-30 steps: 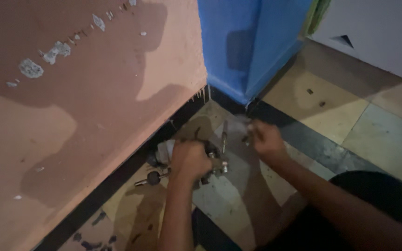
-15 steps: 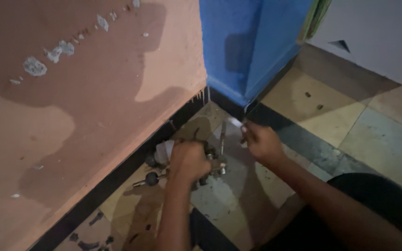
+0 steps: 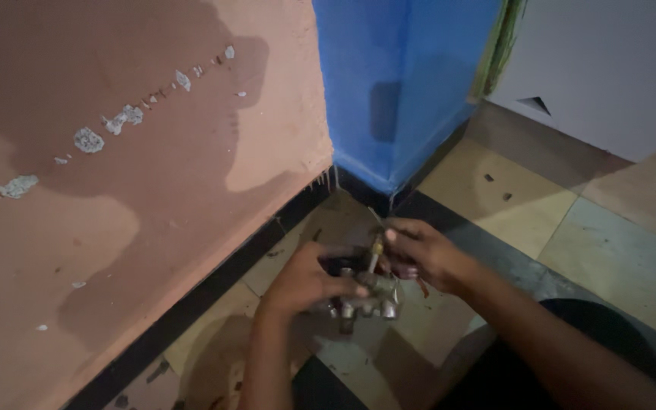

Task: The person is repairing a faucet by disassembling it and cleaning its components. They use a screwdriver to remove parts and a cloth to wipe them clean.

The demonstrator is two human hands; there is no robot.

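Observation:
My left hand (image 3: 307, 279) grips a dull metal fitting (image 3: 364, 298) with several short round ports along its lower edge, held above the tiled floor. My right hand (image 3: 423, 254) pinches a thin brass-coloured stem (image 3: 376, 249) that stands upright out of the top of the fitting. Both hands meet close together near the corner where the pink wall and the blue wall join. What lies under the fitting is hidden by my hands.
A pink wall (image 3: 130, 190) with chipped paint and a black skirting strip (image 3: 191, 304) runs along the left. A blue wall corner (image 3: 396, 91) juts out behind the hands. Yellow and grey floor tiles (image 3: 495, 190) spread to the right. A white panel (image 3: 609, 68) stands at the upper right.
The view has shifted closer over the hands. My left hand has lifted the metal fitting off the floor, and my right hand has come in onto its thin stem.

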